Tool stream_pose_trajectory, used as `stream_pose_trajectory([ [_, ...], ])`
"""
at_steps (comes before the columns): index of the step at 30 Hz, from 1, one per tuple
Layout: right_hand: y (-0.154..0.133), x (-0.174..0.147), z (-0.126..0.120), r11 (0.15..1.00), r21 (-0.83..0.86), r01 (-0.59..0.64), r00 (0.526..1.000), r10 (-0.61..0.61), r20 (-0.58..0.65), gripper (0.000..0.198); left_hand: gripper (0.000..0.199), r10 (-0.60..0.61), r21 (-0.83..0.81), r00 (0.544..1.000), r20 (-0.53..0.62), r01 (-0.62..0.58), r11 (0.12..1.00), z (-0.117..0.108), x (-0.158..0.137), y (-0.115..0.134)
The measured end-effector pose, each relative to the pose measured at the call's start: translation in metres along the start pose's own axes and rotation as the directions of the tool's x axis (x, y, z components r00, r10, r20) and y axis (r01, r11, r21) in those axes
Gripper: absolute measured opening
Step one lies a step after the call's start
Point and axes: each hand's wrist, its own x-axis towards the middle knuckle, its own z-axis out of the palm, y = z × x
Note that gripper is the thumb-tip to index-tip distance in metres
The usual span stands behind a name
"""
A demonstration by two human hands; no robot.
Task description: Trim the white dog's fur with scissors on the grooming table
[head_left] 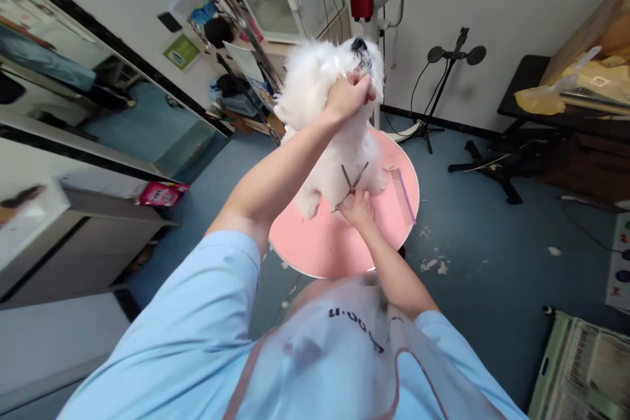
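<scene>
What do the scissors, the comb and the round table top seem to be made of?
Scissors: probably metal, judging by the slim, dark grey blades; finish too small to tell.
Comb: perhaps metal teeth, thin and grey; the purple spine could be plastic or coated metal.
Table top: smooth, matte-looking pink, perhaps rubber or laminate; its even colour leaves this open.

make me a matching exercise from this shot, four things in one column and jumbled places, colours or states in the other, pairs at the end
1. left hand
2. scissors
3. comb
4. tabletop

A. purple along one edge
B. pink and round
C. touching the dog below its nose
D. blades spread, held by the right hand

Pairs: 1-C, 2-D, 3-A, 4-B
</scene>
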Motion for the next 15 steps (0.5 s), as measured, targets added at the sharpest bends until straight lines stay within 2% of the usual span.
stream_pose_trajectory([
  [4,-0.0047,-0.0007,-0.0024,0.999,-0.022,-0.041,0.999,0.041,0.009,0.034,0.038,0.058,0.018,0.998,0.029,-0.059,0.998,0.0004,0.0033,-0.0011],
  [10,-0.0052,-0.0029,-0.0044,0.999,0.036,-0.032,0.999,0.032,-0.016,0.045,0.037,0.054,0.008,0.998,0.014,-0.055,0.998,0.0011,0.0015,0.0035],
  [15,-0.0055,0.0007,-0.0068,0.999,0.047,-0.006,1.0,0.006,-0.002,0.033,0.035,0.036,-0.018,0.999,0.018,-0.036,0.999,-0.0002,0.0047,0.0029],
])
